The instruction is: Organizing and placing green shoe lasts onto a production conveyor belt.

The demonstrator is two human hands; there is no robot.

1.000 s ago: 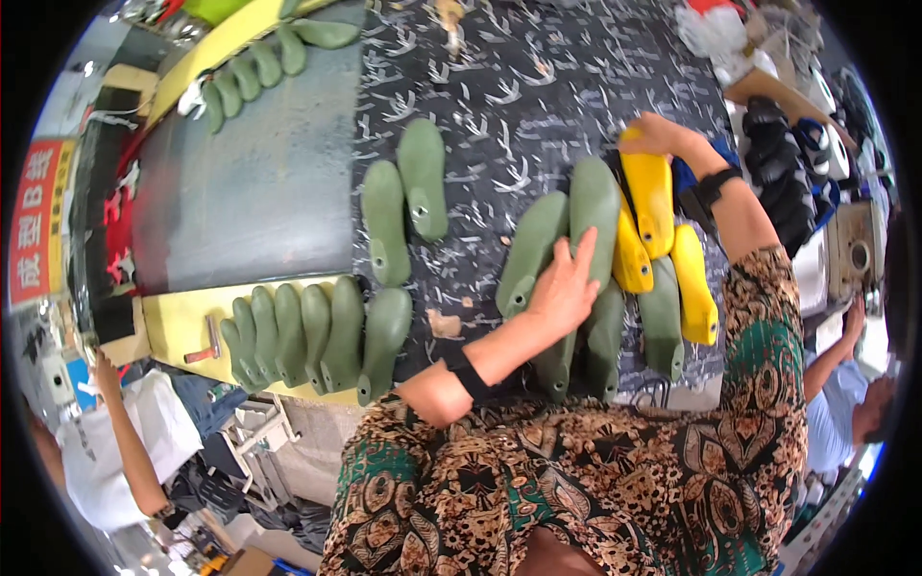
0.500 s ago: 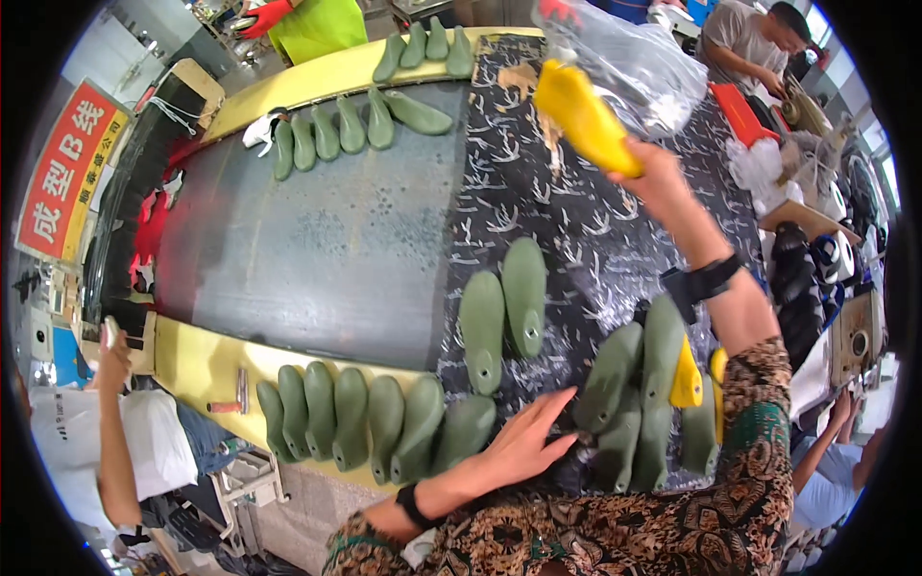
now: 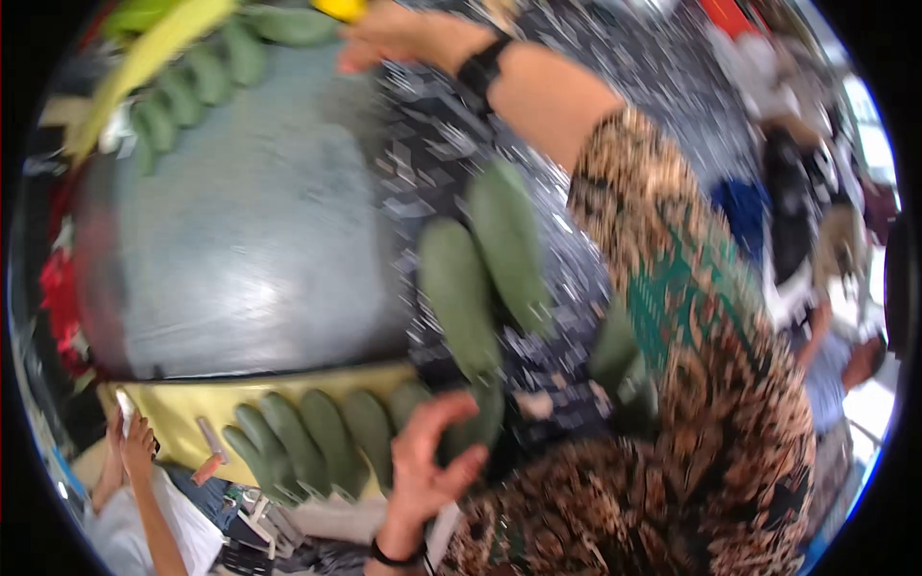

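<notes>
Reaching far across the table, my right hand (image 3: pixel 379 36) is closed on a yellow shoe last (image 3: pixel 341 8), mostly cut off by the upper edge. A green shoe last (image 3: pixel 288 25) lies just left of it, at the end of a far row of several green lasts (image 3: pixel 206 77). My left hand (image 3: pixel 430 466) is at the near edge with fingers apart, beside a green last (image 3: pixel 482 422). A near row of lasts (image 3: pixel 329 437) stands to its left. Two more lasts, one left (image 3: pixel 456 288) and one right (image 3: pixel 509 245), lie on the dark sheet. Motion blurs the picture.
A smooth grey belt (image 3: pixel 259 259) fills the left, with yellow boards (image 3: pixel 158 403) along its edges. A hammer (image 3: pixel 207 449) lies on the near board. A person in white (image 3: pixel 158 523) works at lower left. Another person (image 3: pixel 834 370) is at far right.
My right hand has swung left and away with the yellow last, toward the far row. My left hand has moved left to the near row's end. The whole view has shifted.
</notes>
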